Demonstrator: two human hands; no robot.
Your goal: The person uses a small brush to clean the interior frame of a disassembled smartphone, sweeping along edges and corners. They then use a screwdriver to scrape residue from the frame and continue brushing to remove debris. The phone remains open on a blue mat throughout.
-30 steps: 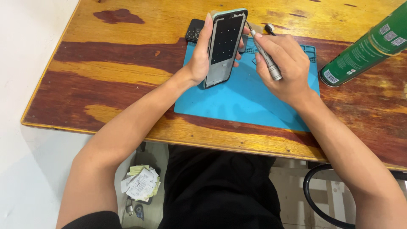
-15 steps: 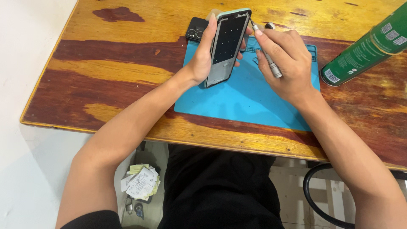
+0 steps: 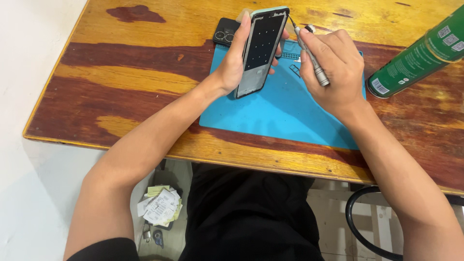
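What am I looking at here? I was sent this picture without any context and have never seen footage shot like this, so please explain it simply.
There is no machine here: these are a person's two bare hands, filmed by a camera worn on their head and looking down, which is why you see the arms and lap from above.

The left hand holds a phone frame up on edge, its dark inner side facing the camera. The right hand grips a slim metal screwdriver like a pen, its tip at the frame's upper right edge.

Under the hands lies a blue work mat on a wooden table. Behind the frame lies a black phone part with camera lenses. A green spray can lies on its side at the right. On the floor below are crumpled papers.
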